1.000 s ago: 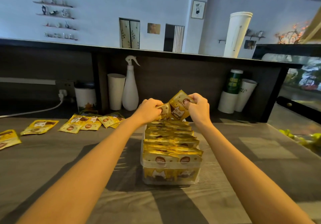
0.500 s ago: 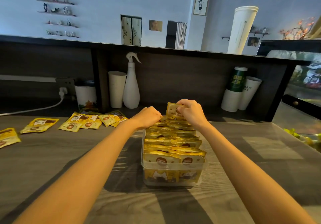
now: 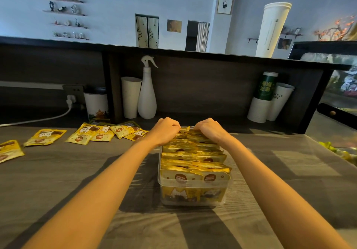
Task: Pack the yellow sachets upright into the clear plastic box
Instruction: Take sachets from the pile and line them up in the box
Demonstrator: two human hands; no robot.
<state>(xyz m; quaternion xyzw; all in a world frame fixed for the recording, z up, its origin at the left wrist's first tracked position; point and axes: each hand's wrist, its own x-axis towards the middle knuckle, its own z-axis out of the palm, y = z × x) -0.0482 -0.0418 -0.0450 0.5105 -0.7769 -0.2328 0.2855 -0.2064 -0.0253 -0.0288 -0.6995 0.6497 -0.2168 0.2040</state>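
Box nearly full of upright sachets; left hand and right hand curled over far row, grip or press impossible to tell; loose sachets left on counter

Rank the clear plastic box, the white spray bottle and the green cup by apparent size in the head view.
1. clear plastic box, though it is nearest the camera, which enlarges it
2. white spray bottle
3. green cup, about as far away as the bottle
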